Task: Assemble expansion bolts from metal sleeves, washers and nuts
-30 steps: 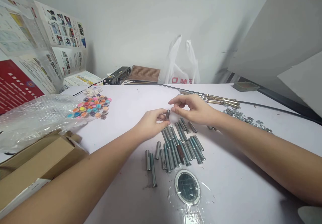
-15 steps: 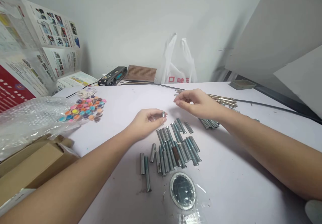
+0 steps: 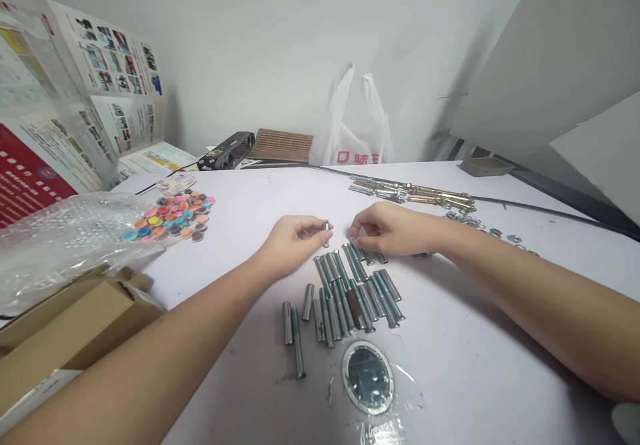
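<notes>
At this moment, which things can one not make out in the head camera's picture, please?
All in the head view:
- Right hand: it hides its own contact with the flared bolts, so grip or mere touch is unclear.
- Metal cylinder: partly covered by the left hand.
- Metal rings: too small to tell nuts from washers; the right forearm may hide some.
- Cardboard box: cut off by the left edge.
</notes>
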Demonstrator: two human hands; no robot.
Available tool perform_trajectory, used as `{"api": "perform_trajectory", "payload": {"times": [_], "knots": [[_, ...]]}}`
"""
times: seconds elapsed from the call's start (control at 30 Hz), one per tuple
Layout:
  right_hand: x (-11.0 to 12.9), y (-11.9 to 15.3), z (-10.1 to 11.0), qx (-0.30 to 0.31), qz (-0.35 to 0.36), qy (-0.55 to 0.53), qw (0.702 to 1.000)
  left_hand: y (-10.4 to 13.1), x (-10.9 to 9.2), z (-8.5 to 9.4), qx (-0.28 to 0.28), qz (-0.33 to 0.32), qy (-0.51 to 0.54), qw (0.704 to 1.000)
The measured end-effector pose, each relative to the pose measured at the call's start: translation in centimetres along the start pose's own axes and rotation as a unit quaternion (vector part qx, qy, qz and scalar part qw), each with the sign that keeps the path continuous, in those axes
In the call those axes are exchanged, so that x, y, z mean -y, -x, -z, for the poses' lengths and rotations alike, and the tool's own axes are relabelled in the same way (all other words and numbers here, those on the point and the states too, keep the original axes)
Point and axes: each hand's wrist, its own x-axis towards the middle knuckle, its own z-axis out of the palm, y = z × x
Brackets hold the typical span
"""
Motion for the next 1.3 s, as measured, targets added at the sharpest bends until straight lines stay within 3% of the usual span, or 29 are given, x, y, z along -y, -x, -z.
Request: {"api": "perform_trajectory", "payload": {"times": [0.1,0.37,0.6,0.77,1.17,1.3], "knots": [[0.3,0.2,-0.1,-0.003,-0.003,0.027,1.000,0.1,-0.1,0.0,-0.002,-0.012,-0.023,1.000],[0.1,0.5,0.1,0.063,0.008,0.041,0.997,0.2,0.4,-0.1,-0.010,-0.031,-0.046,0.998],[0.2,0.3,0.3,0.009,0.013,0.010,1.000,0.1,0.0,-0.1,-0.005,-0.021,-0.044,0.999],[0.1,0.2,-0.3,0.048,0.042,-0.030,0.997,0.0,0.1,0.0,-0.002,-0.022,-0.043,0.999],[0.0,0.6,-0.2,0.077,0.053,-0.015,0.996,0.2,-0.4,0.0,0.004,-0.006,-0.024,1.000],[-0.6,0.7,1.2,0.012,0.014,0.013,1.000,0.2,-0.3,0.0,0.005,-0.005,-0.035,0.999]]}}
